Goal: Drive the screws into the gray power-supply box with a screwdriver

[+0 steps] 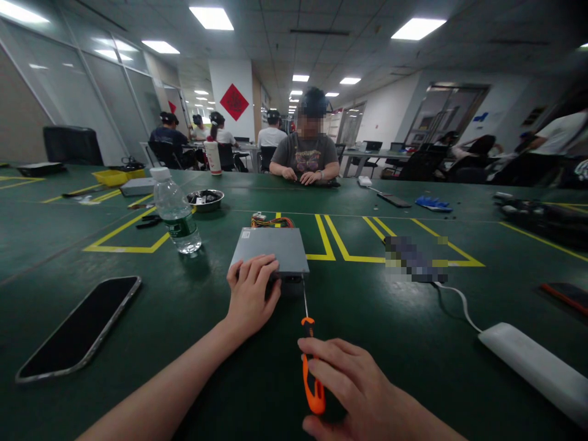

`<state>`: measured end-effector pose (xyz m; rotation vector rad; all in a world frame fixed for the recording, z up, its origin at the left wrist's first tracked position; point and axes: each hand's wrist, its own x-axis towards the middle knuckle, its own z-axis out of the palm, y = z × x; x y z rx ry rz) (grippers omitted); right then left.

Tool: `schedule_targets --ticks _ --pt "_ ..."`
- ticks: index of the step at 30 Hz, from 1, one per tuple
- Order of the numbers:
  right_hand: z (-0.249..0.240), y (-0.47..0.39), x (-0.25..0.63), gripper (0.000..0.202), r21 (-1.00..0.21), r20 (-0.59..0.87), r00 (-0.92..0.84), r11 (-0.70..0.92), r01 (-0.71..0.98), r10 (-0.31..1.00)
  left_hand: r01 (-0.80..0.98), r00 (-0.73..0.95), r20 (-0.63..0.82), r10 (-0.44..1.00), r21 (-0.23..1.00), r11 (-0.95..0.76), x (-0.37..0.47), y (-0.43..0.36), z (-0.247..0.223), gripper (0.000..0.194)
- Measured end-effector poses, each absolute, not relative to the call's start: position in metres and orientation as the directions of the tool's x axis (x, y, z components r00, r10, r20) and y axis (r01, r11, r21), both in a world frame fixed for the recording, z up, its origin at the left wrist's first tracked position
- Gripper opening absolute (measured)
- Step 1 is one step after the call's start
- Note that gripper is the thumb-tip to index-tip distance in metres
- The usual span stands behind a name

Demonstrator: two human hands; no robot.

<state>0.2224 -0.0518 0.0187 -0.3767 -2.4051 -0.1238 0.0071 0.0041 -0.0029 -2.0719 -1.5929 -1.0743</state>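
A grey metal computer power supply (271, 246) lies flat on the table in front of me, with a bundle of coloured cables (275, 222) behind it. My left hand (252, 285) grips its near left part, fingers over the top and thumb down by the near side. An orange and black screwdriver (314, 392) points away from me, its handle held between the fingers and thumb of my right hand (351, 386). The screwdriver's tip meets the near right corner of the power supply; the screw itself is too small to make out.
On the left are a phone (80, 327), a water bottle (177, 214) and a metal bowl (205, 199) of small parts. A white power bank-like block (533, 361) with a cable lies right. Yellow tape marks the green table (220, 373). A person (305, 147) sits opposite.
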Motion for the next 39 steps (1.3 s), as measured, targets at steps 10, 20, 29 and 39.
schedule_targets --ticks 10,20,29,39 --pt "0.019 -0.052 0.217 0.021 0.020 0.714 -0.672 0.953 0.303 0.198 0.925 0.099 0.717 0.690 0.190 -0.329 0.007 0.004 -0.003 0.027" --pt "0.019 -0.051 0.212 0.027 0.029 0.611 -0.765 0.960 0.277 0.202 0.925 0.097 0.718 0.690 0.191 -0.329 0.007 0.003 -0.002 0.027" --pt "0.021 -0.053 0.211 0.029 -0.033 0.582 -0.771 0.955 0.296 0.259 0.927 0.094 0.717 0.691 0.190 -0.324 0.008 0.004 -0.002 0.027" --pt "0.016 -0.052 0.214 0.026 -0.032 0.709 -0.663 0.951 0.309 0.239 0.926 0.096 0.713 0.695 0.192 -0.325 0.007 0.003 -0.002 0.027"
